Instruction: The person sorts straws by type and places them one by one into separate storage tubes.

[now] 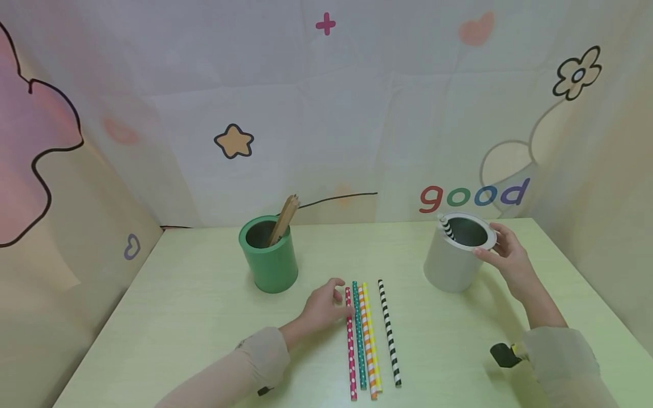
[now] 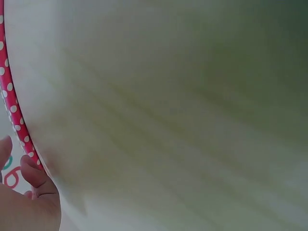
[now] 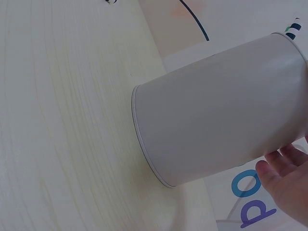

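Note:
My left hand (image 1: 322, 306) is over the table at the left side of a row of paper straws, its thumb and fingers apart. The fingertips are at the pink straw with white dots (image 1: 350, 345); contact is unclear. Beside it lie a teal dotted straw (image 1: 359, 340), an orange-striped straw (image 1: 368, 345) and a yellow straw (image 1: 374, 345). A black-and-white striped straw (image 1: 390, 334) lies apart to the right. My right hand (image 1: 510, 260) grips the upper right side of a white cup (image 1: 449, 266), thumb in front and fingers behind. Another black-and-white straw (image 1: 446, 226) stands inside that cup.
A green cup (image 1: 270, 266) holding several brown sticks (image 1: 283, 221) stands at the back left of the table (image 1: 194, 300). Behind the table hangs a printed cloth (image 1: 306, 141). A black tab (image 1: 505, 355) sticks out by the right sleeve (image 1: 561, 357).

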The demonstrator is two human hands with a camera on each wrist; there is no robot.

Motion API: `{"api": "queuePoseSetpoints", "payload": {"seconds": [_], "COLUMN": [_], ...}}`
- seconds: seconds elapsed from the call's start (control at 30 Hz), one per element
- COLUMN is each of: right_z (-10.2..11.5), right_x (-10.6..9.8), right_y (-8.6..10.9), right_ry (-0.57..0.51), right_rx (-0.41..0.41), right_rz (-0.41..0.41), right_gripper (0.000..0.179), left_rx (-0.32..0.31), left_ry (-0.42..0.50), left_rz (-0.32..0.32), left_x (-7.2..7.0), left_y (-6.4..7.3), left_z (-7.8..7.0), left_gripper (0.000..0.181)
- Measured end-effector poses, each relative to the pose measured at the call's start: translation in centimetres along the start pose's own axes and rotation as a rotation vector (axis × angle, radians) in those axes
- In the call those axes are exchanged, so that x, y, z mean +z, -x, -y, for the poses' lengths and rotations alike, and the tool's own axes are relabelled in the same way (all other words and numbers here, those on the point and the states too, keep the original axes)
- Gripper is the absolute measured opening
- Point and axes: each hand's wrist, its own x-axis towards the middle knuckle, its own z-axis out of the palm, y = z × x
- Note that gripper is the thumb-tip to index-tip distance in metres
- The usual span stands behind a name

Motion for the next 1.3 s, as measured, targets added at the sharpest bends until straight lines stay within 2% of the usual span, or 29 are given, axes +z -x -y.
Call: {"api": "queuePoseSetpoints", "payload": {"seconds": [0.37, 0.77, 1.0, 1.3], "right_z": [0.3, 0.3, 0.3, 0.2], "right_x": [0.1, 0.0, 0.0, 0.0], "right_y": [0.2, 0.1, 0.1, 0.1], "right_ry": [-0.020, 0.016, -0.006, -0.012], "right_rx": [0.001, 0.032, 0.026, 0.017], "right_rz": [0.000, 0.001, -0.004, -0.004], "right_gripper": [0.059, 0.060, 0.059, 0.057], "left_rx": [-0.005, -0.061, -0.080, -0.111], "left_ry": [-0.036, -0.053, -0.053, -0.077], "left_rz": [0.033, 0.051, 0.077, 0.066], "left_x": [0.0, -0.6, -0.9, -0.9], "left_y": [0.7, 1.0, 0.7, 0.7], "left_z": [-0.2, -0.4, -0.3, -0.4], "left_gripper": [0.059, 0.063, 0.056, 0.044]}}
